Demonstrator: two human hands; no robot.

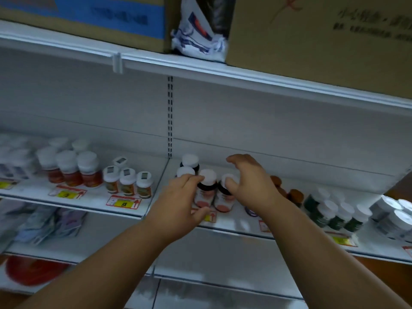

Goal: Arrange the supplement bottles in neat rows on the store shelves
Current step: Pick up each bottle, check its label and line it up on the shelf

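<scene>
Several dark supplement bottles with white caps and pink labels stand in a cluster on the white middle shelf (234,226). My left hand (178,201) is against the left side of the front left bottle (206,188), fingers at its shoulder and thumb low near the shelf edge. My right hand (249,181) curls over the cap of the front right bottle (225,197), fingers spread. Two more bottles of the same kind (189,162) stand behind them.
Red-labelled bottles (69,168) and small orange-green bottles (127,181) stand to the left. Brown-capped bottles (294,195), dark green bottles (334,212) and white jars (392,215) stand to the right. Cardboard boxes (312,36) and a bag (200,30) fill the top shelf. Packets lie on the shelf below.
</scene>
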